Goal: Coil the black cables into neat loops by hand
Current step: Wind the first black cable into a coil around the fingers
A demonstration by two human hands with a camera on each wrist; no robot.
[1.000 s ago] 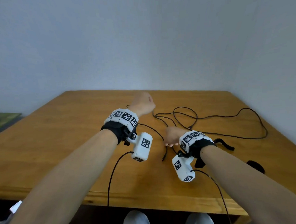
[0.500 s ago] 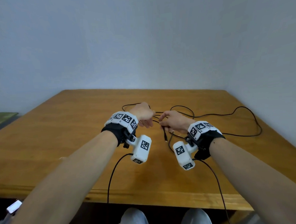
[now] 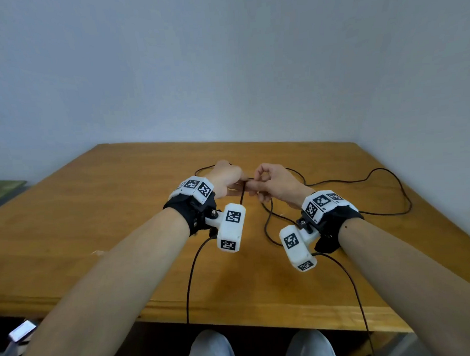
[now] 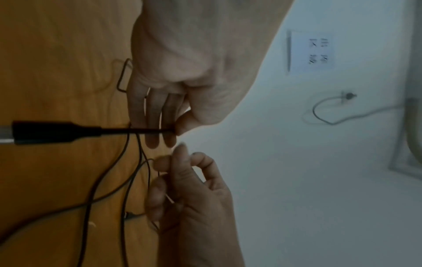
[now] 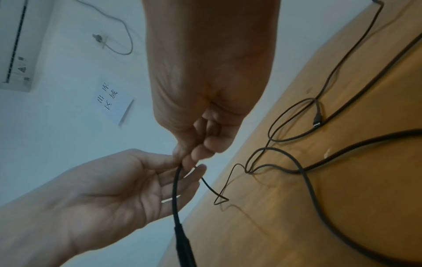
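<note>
Black cable (image 3: 267, 219): thin, light, limp; mostly sprawled on worktop (image 3: 94, 226). Plug end (image 4: 54, 132) pinched by left hand (image 3: 225, 179); right hand (image 3: 273, 185) apparently pinching adjacent run. Grip behind plug, feed slack loop by loop.

White paper note (image 5: 113, 101) on the wall: four handwritten Chinese characters, reads roughly 出库区域, blurry. Same note (image 4: 311, 52) in left wrist view, illegible there. Wrist cuffs (image 3: 193, 186) carry black-and-white fiducial markers, no readable text.
</note>
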